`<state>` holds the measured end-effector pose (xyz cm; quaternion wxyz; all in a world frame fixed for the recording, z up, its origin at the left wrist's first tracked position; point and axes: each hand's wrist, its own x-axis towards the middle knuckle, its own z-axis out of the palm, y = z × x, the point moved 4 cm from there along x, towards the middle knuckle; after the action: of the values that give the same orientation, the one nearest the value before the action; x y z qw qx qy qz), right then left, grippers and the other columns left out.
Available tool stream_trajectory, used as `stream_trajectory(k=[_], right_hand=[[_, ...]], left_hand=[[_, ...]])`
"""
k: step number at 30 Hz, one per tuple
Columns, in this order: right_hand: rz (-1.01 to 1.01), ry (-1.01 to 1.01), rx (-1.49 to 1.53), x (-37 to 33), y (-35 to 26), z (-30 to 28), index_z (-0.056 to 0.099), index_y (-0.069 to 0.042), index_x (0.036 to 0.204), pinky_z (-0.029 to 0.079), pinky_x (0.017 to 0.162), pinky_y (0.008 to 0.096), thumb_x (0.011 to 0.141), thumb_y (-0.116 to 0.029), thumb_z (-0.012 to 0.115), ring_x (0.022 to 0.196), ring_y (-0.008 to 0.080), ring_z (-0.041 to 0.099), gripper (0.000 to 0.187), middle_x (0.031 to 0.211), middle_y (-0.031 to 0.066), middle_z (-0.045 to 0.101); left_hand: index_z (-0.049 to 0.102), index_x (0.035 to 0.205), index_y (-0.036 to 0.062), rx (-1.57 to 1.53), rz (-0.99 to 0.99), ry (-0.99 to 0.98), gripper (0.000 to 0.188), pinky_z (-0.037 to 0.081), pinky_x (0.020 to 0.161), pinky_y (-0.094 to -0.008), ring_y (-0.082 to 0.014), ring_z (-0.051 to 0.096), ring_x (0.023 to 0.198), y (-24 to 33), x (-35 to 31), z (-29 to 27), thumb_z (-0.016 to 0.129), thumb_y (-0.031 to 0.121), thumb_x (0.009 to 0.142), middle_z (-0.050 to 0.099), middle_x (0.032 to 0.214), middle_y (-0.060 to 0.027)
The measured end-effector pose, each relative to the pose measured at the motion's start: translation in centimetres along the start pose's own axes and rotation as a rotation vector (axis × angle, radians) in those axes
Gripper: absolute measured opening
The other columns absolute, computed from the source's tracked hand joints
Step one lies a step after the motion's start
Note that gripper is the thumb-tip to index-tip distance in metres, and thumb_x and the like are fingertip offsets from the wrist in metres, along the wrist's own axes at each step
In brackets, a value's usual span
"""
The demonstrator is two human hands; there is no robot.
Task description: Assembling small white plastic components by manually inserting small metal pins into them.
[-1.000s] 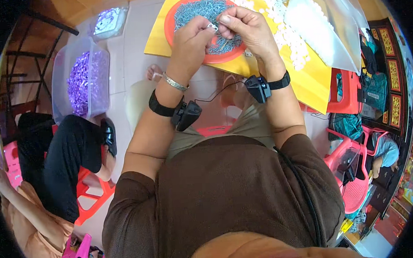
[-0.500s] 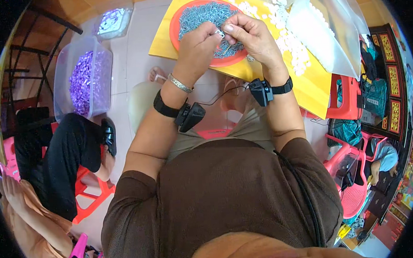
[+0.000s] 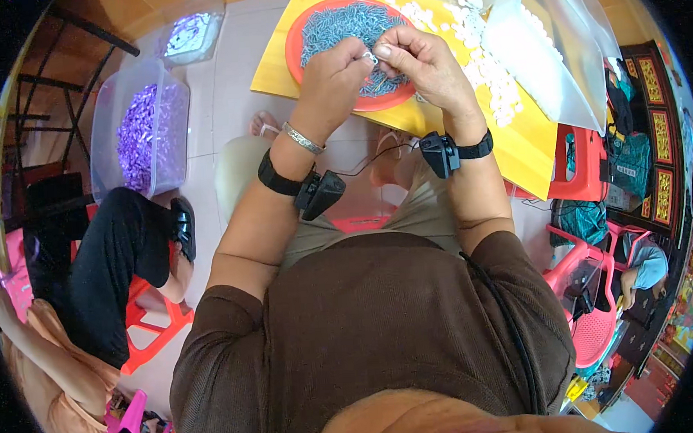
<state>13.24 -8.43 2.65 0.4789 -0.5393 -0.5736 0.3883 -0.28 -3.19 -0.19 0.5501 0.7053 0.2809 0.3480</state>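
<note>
My left hand pinches a small white piece with a ring-like opening between thumb and fingers. Close beside it, my right hand is closed in a pinch at thumb and forefinger; what sits between those tips is too small to make out. Both hands are over a round red-orange basin heaped with thin blue-grey screw-like pieces. The basin stands on a yellow board. Many small white pieces lie scattered on that board, right of the basin.
A clear plastic sheet or bag covers part of the board's right side. On the floor at left, a clear tub holds purple pieces. Another person sits at left. Red stools and a pink chair stand to either side.
My hands stay nearly in place over the basin, with only slight finger movement around the white piece. The other person's arm at left has shifted outward.
</note>
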Motion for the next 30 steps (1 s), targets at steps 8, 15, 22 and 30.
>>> stream_trajectory(k=[8,15,22,30], right_hand=[[-0.004,0.034,-0.031,0.0,0.3,-0.3,0.059,-0.001,0.085,0.045,0.059,0.0212,0.089,-0.016,0.056,0.064,0.0064,0.052,0.016,0.069,-0.0005,0.057],[-0.009,0.031,-0.032,0.0,0.4,0.0,0.059,-0.001,0.083,0.043,0.057,0.0217,0.089,-0.017,0.056,0.062,0.0063,0.051,0.017,0.067,-0.0001,0.057],[-0.074,0.12,-0.224,0.2,0.2,0.5,0.06,-0.002,0.078,0.041,0.051,0.0245,0.086,-0.018,0.06,0.054,0.0075,0.049,0.018,0.058,0.0021,0.055],[-0.114,0.192,-0.346,-0.2,-0.6,0.5,0.06,-0.002,0.077,0.041,0.049,0.0254,0.084,-0.019,0.062,0.052,0.0084,0.049,0.019,0.057,0.003,0.055]], left_hand=[[0.054,0.078,0.0007,0.021,0.004,-0.008,0.016,0.043,0.056,-0.0357,-0.0273,0.055,0.059,0.2,-0.1,0.0,0.053,0.017,0.081,0.054,0.063,-0.0143],[0.052,0.077,0.0,0.127,0.099,-0.045,0.014,0.043,0.056,-0.0364,-0.0274,0.056,0.061,0.5,-0.2,0.1,0.053,0.013,0.081,0.053,0.066,-0.0138],[0.053,0.076,-0.0011,0.089,0.082,0.013,0.013,0.041,0.052,-0.034,-0.0236,0.053,0.054,0.2,-0.4,0.2,0.054,0.011,0.08,0.051,0.062,-0.0129],[0.052,0.075,0.0012,-0.111,0.0,0.048,0.014,0.037,0.048,-0.0259,-0.0101,0.045,0.052,-0.1,-0.3,0.3,0.052,0.013,0.082,0.048,0.058,-0.0034]])
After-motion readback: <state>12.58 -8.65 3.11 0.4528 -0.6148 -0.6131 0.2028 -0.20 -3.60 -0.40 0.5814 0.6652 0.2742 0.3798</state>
